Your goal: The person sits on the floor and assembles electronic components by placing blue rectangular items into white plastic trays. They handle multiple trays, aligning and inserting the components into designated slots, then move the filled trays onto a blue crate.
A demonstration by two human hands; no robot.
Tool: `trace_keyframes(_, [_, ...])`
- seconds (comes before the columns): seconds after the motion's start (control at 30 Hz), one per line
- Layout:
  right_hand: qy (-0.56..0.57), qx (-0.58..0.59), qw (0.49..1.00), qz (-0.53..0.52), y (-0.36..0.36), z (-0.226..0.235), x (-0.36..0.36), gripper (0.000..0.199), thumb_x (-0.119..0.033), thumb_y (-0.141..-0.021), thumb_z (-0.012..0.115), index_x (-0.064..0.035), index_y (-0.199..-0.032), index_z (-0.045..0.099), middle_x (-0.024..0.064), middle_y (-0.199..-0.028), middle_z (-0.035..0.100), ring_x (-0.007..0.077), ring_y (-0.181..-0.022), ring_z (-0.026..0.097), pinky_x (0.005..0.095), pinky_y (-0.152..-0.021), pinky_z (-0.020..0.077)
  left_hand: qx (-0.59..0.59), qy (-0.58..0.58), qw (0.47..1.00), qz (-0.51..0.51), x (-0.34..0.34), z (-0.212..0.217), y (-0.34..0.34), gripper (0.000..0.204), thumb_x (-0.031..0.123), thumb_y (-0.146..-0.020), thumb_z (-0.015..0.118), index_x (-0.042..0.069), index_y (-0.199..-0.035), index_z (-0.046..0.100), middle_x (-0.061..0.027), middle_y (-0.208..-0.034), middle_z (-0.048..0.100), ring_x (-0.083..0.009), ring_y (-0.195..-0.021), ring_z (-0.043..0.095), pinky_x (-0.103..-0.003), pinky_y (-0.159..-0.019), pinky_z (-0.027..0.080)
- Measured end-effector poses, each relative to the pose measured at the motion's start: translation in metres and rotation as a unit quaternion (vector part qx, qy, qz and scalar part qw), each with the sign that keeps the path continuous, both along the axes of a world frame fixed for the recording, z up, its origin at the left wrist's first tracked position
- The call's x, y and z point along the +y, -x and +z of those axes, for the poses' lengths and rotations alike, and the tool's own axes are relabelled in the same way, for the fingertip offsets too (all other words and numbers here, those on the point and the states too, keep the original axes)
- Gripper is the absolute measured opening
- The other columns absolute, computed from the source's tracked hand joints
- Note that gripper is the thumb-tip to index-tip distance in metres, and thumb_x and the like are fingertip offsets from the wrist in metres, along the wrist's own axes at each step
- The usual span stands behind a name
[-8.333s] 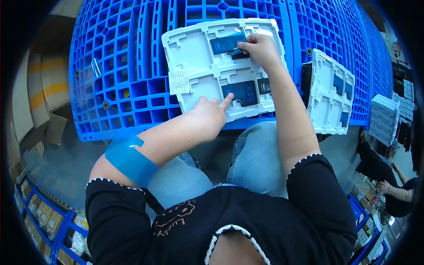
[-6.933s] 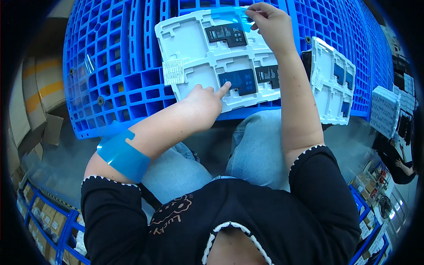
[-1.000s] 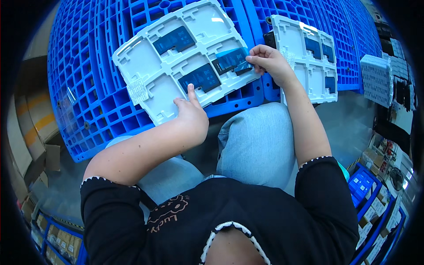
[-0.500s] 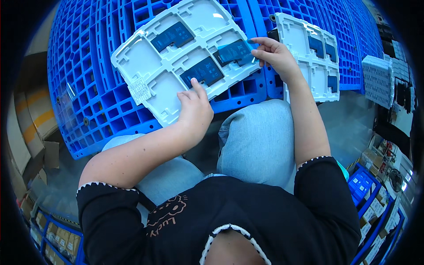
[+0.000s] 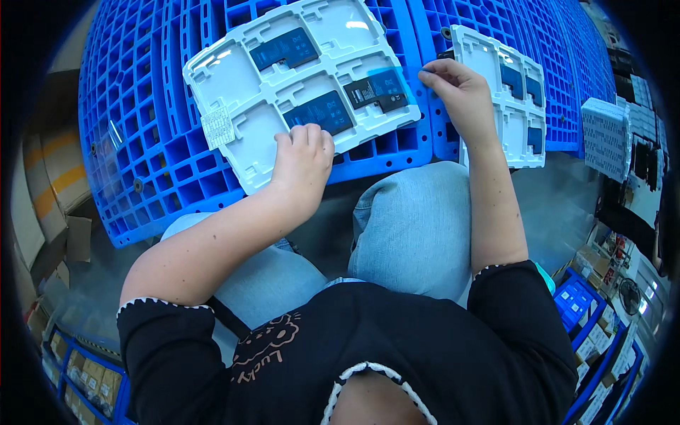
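Note:
My right hand (image 5: 464, 92) is closed in a pinch at the right side of the near white plastic tray (image 5: 263, 134). It holds the edge of a clear blue film (image 5: 405, 79), which stretches over the right part of a flat black battery (image 5: 368, 93) in the tray. My left hand (image 5: 303, 161) lies over the tray's near edge, its fingers bent at the lower edge of another blue-covered battery (image 5: 327, 113). What those fingertips grip, if anything, is hidden. A third battery (image 5: 287, 49) sits in a farther compartment.
A second white tray (image 5: 489, 131) with several blue-covered batteries stands to the right. Both trays rest on blue plastic pallets (image 5: 170, 142). A printed label (image 5: 217, 127) is on the near tray's left part. Stacked white trays (image 5: 605, 134) stand at far right, cardboard boxes (image 5: 67, 170) at left.
The film in my right hand has come away from part of the right battery, baring its black left side. My left hand's extended forefinger has drawn in and bent. The tray has turned slightly.

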State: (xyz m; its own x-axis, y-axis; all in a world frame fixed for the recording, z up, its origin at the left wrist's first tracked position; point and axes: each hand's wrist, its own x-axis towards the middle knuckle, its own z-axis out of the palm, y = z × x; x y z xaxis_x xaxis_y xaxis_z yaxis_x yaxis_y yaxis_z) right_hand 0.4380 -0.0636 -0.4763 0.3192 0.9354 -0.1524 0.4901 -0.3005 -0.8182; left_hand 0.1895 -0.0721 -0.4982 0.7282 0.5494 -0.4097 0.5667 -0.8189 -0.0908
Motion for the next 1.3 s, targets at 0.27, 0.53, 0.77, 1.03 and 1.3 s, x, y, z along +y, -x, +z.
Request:
trace_keyframes(0.27, [0.087, 0.133, 0.987, 0.024, -0.002, -0.036, 0.016, 0.021, -0.016, -0.078, 0.068, -0.0017, -0.094, 0.065, 0.0018, -0.076, 0.062, 0.0079, -0.063, 0.054, 0.0215, -0.056, 0.0425, -0.088, 0.079, 0.993, 0.009, 0.003, -0.012, -0.010, 0.083, 0.041, -0.075, 0.066, -0.002, -0.137, 0.030, -0.0249, -0.145, 0.018, -0.0409, -0.133, 0.022, -0.053, -0.102, 0.029])
trace_keyframes(0.53, [0.142, 0.125, 0.981, 0.042, -0.006, -0.054, 0.022, 0.018, -0.019, -0.082, 0.066, -0.0049, -0.093, 0.064, -0.0015, -0.073, 0.059, 0.0057, -0.058, 0.050, 0.0207, -0.050, 0.0407, -0.061, 0.092, 0.994, 0.004, 0.001, -0.016, -0.012, 0.088, 0.039, -0.074, 0.068, -0.002, -0.139, 0.026, -0.0264, -0.146, 0.012, -0.0449, -0.134, 0.016, -0.054, -0.104, 0.026])
trace_keyframes(0.77, [0.129, 0.119, 0.983, 0.045, -0.004, -0.059, 0.022, 0.018, -0.017, -0.080, 0.067, -0.0041, -0.092, 0.064, -0.0005, -0.069, 0.057, 0.0071, -0.054, 0.049, 0.0221, -0.045, 0.0379, -0.061, 0.058, 0.996, -0.003, -0.002, -0.026, -0.010, 0.092, 0.037, -0.071, 0.071, -0.001, -0.140, 0.024, -0.0257, -0.147, 0.010, -0.0452, -0.135, 0.012, -0.054, -0.104, 0.025])
trace_keyframes(1.03, [0.136, 0.088, 0.985, 0.056, -0.002, -0.053, 0.023, 0.017, -0.018, -0.082, 0.065, -0.0048, -0.094, 0.064, -0.0021, -0.070, 0.058, 0.0046, -0.055, 0.048, 0.0198, -0.046, 0.0383, -0.042, 0.049, 0.998, -0.009, -0.001, -0.027, -0.011, 0.093, 0.036, -0.070, 0.072, -0.001, -0.140, 0.024, -0.0254, -0.147, 0.009, -0.0450, -0.135, 0.011, -0.054, -0.104, 0.025])
trace_keyframes(1.3, [0.123, 0.092, 0.987, 0.053, -0.003, -0.056, 0.023, 0.018, -0.016, -0.081, 0.066, -0.0037, -0.094, 0.065, -0.0001, -0.067, 0.056, 0.0074, -0.052, 0.049, 0.0219, -0.044, 0.0392, -0.041, 0.049, 0.998, -0.006, -0.002, -0.027, -0.011, 0.093, 0.036, -0.069, 0.072, -0.001, -0.140, 0.024, -0.0255, -0.147, 0.009, -0.0449, -0.135, 0.012, -0.054, -0.104, 0.025])
